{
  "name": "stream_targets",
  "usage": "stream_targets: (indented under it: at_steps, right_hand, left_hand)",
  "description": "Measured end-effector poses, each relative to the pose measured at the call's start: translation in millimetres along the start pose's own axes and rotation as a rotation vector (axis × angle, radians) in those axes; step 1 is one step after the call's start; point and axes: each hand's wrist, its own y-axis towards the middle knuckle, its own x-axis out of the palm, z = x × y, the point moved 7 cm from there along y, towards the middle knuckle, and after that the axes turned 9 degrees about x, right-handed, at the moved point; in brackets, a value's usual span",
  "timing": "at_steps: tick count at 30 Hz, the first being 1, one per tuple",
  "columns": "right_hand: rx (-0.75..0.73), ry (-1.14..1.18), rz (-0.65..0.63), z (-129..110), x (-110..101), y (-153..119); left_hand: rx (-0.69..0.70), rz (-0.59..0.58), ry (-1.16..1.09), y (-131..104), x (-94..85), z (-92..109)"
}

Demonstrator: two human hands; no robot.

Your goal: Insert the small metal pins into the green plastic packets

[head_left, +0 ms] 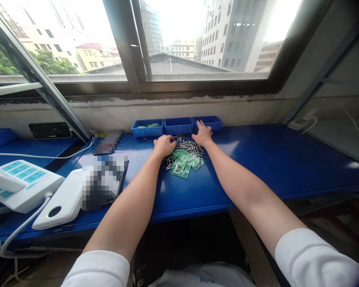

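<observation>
A pile of small metal pins point(191, 147) lies on the blue table, with green-tinted plastic packets point(181, 164) at its near side. My left hand point(164, 146) is at the pile's left edge, its fingers curled together; what they hold, if anything, is too small to name. My right hand point(202, 134) reaches over the pile's back right, fingers spread, beside the right blue bin point(217, 123). Three blue bins stand in a row behind the pile. Some green packets are in the left bin point(148, 129); the middle bin point(178, 126) is between the others.
On the left of the blue table point(257, 159) are a white power bank point(61, 199), a white power strip point(30, 183), cables and blurred flat items. A phone point(50, 130) lies farther back. A window and wall rise behind the bins.
</observation>
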Motion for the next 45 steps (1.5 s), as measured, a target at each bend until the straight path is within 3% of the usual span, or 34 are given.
stream_targets:
  at_steps: [6,14,17,23,34,45]
  right_hand:
    - [-0.161,0.084,0.096,-22.0,-7.8,-10.1]
    - [-0.367,-0.023,-0.214,-47.1,22.0,-29.2]
    - [-0.402,-0.035,-0.248,-48.0,29.7,-29.9]
    - [-0.529,0.079,-0.284,-59.8,23.6,-38.1]
    - [-0.485,-0.01,-0.297,-63.7,23.8,-39.6]
    - [-0.443,-0.045,-0.218,-62.6,24.7,-35.6]
  left_hand:
    - [0.02,-0.003,0.015,0.3,0.2,2.3]
    - [0.051,-0.017,0.022,-1.3,0.3,5.0]
    - [0.057,-0.018,0.023,-1.2,0.4,5.2]
    - [0.071,-0.005,0.019,-0.2,0.6,5.1]
    - [0.057,-0.011,0.003,-1.5,-1.5,7.9]
    - [0.133,0.128,-0.08,-2.7,-10.0,15.5]
